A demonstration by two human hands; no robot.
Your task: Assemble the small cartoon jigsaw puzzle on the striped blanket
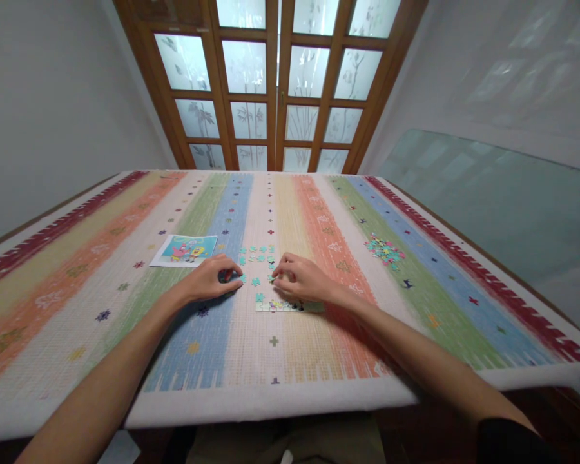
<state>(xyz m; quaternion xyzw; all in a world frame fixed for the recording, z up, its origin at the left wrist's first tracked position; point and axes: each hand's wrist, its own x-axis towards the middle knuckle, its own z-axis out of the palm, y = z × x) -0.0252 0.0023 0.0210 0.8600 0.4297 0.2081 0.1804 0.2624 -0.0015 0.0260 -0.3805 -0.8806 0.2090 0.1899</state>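
My left hand (211, 278) is closed in a pinch, thumb and index fingertip at a small teal jigsaw piece (243, 278). Opposite it, my right hand (300, 277) pinches another jigsaw piece (271, 279), mostly covered by the fingertips. One loose teal piece (256, 281) lies on the cloth between the hands. Below, a joined strip of puzzle (265, 307) runs partly under my right hand, with a teal piece (260, 297) standing at its upper left. Just beyond my fingertips, several teal pieces (258, 259) are laid out in loose rows.
A printed cartoon picture (183, 250) lies left of the pieces, near my left hand. To the right is a heap of mixed puzzle pieces (385, 251). A striped cloth (193, 348) covers the table. Wooden glazed doors (275, 96) stand beyond the far edge.
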